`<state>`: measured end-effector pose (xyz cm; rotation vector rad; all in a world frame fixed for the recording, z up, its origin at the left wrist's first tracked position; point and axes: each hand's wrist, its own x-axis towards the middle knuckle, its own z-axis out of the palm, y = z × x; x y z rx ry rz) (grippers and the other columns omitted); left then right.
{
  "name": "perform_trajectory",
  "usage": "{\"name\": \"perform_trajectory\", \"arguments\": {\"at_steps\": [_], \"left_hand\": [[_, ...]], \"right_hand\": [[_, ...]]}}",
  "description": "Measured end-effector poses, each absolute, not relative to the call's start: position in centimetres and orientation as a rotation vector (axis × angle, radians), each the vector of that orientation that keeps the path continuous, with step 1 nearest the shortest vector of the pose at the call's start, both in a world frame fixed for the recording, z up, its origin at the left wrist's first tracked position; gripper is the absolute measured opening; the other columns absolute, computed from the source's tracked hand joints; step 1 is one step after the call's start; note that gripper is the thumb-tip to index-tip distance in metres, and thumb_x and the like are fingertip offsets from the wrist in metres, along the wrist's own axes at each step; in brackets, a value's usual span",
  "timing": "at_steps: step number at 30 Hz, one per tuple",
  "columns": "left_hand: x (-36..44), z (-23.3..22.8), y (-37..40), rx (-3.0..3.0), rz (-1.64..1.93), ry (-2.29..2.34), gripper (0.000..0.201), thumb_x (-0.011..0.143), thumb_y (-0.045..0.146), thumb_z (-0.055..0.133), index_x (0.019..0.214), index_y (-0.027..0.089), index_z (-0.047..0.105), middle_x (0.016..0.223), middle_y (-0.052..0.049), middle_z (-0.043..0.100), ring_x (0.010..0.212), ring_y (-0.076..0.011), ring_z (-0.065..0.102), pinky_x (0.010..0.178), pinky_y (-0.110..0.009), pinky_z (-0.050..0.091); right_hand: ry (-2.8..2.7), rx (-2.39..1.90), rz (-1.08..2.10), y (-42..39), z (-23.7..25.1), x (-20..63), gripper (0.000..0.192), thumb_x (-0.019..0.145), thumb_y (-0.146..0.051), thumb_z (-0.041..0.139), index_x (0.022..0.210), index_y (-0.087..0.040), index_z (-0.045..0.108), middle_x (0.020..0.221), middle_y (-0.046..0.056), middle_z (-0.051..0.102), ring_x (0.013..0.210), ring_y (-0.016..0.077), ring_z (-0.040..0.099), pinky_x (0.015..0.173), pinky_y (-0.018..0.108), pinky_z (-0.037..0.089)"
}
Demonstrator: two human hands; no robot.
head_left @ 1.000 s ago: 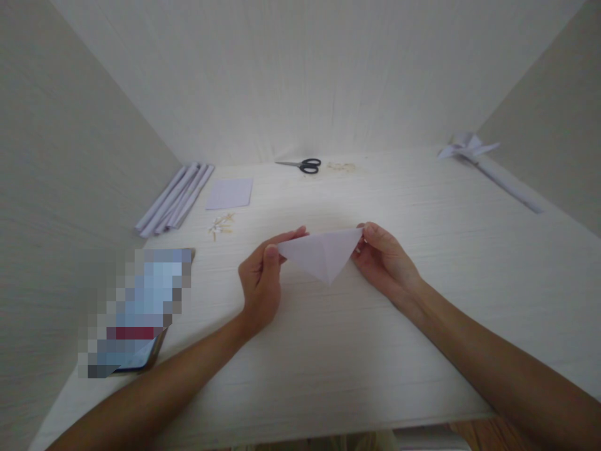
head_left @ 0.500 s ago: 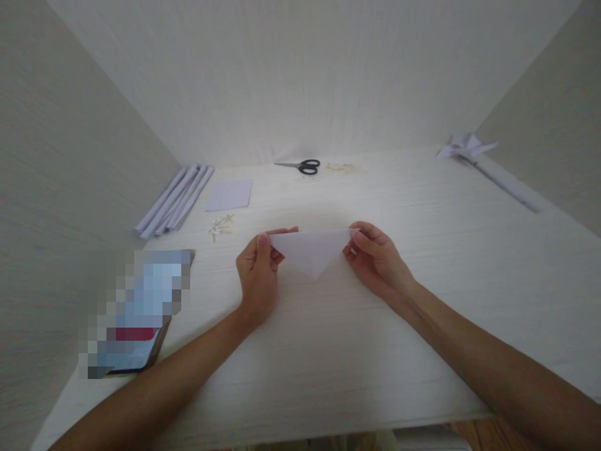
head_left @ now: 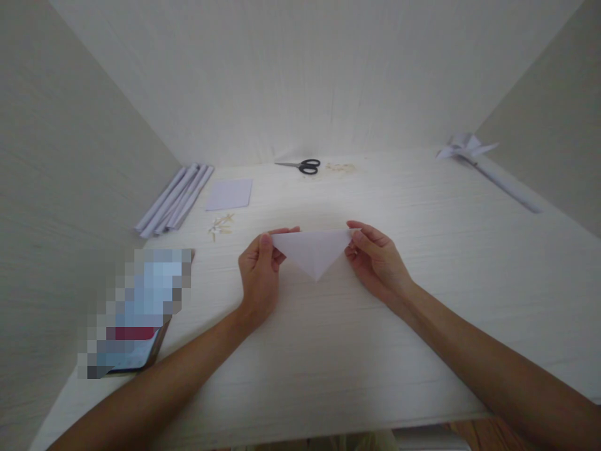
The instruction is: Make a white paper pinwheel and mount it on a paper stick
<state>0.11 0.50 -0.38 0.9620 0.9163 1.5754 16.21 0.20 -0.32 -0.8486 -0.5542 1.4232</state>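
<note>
**Folded triangle settles between two pinching hands**

Pale wood-grain panels wall in a white table [head_left: 328, 351], seen from the single head view.

At mid-frame a white paper sheet folded into a downward-pointing triangle [head_left: 313, 252] hangs just above the table, its long edge level. Against the picture a second ago it sits a little further left and higher in the frame, and the left forefinger that stretched along the top edge has curled in. Since half a second ago almost nothing moves, so I judge the fold is being lined up and steadied rather than reworked.

Left hand [head_left: 258, 275]: thumb and fingers pressed together on the triangle's left corner. Right hand [head_left: 378, 260]: fingertips pinching the right corner, other fingers loosely bent.

Black-handled scissors [head_left: 303, 165] lie at the upper centre, rolled white paper tubes [head_left: 174, 198] and a flat white paper square [head_left: 230, 193] at upper left, and a blurred-out phone [head_left: 136, 313] at lower left.
</note>
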Motion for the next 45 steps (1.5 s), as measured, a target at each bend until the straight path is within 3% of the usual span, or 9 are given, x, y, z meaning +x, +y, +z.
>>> {"name": "perform_trajectory", "arguments": {"at_steps": [14, 22, 27, 34, 38, 45], "left_hand": [[0.0, -0.47, 0.58, 0.925, 1.523, 0.916, 0.027, 0.08, 0.035, 0.046, 0.076, 0.015, 0.064, 0.083, -0.007, 0.068, 0.077, -0.0129, 0.063, 0.069, -0.024, 0.048], [0.02, -0.46, 0.52, 0.908, 1.514, 0.906, 0.027, 0.079, 0.036, 0.047, 0.077, 0.015, 0.064, 0.083, -0.007, 0.068, 0.075, -0.0137, 0.063, 0.068, -0.026, 0.048], [0.0, -0.52, 0.54, 0.901, 1.503, 0.913, 0.027, 0.077, 0.038, 0.049, 0.077, 0.014, 0.063, 0.081, -0.008, 0.068, 0.075, -0.0137, 0.062, 0.071, -0.028, 0.048], [-0.02, -0.52, 0.64, 0.868, 1.491, 0.912, 0.026, 0.077, 0.036, 0.049, 0.076, 0.014, 0.062, 0.079, -0.008, 0.068, 0.072, -0.0137, 0.063, 0.069, -0.028, 0.049], [0.02, -0.58, 0.75, 0.822, 1.474, 0.925, 0.026, 0.078, 0.034, 0.048, 0.075, 0.013, 0.062, 0.079, -0.008, 0.068, 0.073, -0.0134, 0.063, 0.069, -0.026, 0.048], [0.22, -0.49, 0.81, 0.785, 1.452, 0.949, 0.026, 0.079, 0.033, 0.047, 0.074, 0.012, 0.062, 0.078, -0.008, 0.069, 0.072, -0.0137, 0.063, 0.067, -0.026, 0.049]], "right_hand": [[-0.499, -0.897, 1.347, 0.33, -0.05, 16.11, 0.015, 0.046, -0.023, 0.077, 0.058, -0.02, 0.067, 0.049, -0.006, 0.055, 0.047, 0.0006, 0.045, 0.045, 0.012, 0.038], [-0.513, -0.911, 1.319, 0.3, -0.07, 16.07, 0.009, 0.051, -0.021, 0.074, 0.053, -0.02, 0.065, 0.063, -0.005, 0.061, 0.048, 0.0004, 0.043, 0.045, 0.014, 0.037], [-0.553, -0.97, 1.301, 0.34, -0.03, 16.03, 0.009, 0.055, -0.025, 0.072, 0.06, -0.021, 0.067, 0.06, -0.004, 0.059, 0.049, 0.0035, 0.043, 0.046, 0.019, 0.037], [-0.725, -0.958, 1.21, 0.15, -0.17, 15.91, 0.006, 0.066, -0.027, 0.065, 0.061, -0.024, 0.068, 0.084, -0.001, 0.06, 0.066, 0.0071, 0.048, 0.056, 0.021, 0.038], [-0.807, -0.93, 1.207, -0.06, -0.18, 15.9, 0.01, 0.069, -0.025, 0.062, 0.062, -0.024, 0.068, 0.087, -0.001, 0.059, 0.075, 0.0096, 0.051, 0.065, 0.024, 0.039], [-0.856, -1.028, 1.224, -0.21, -0.53, 15.84, 0.015, 0.072, -0.031, 0.058, 0.069, -0.022, 0.07, 0.079, 0.002, 0.066, 0.074, 0.0137, 0.055, 0.07, 0.029, 0.041]]}}
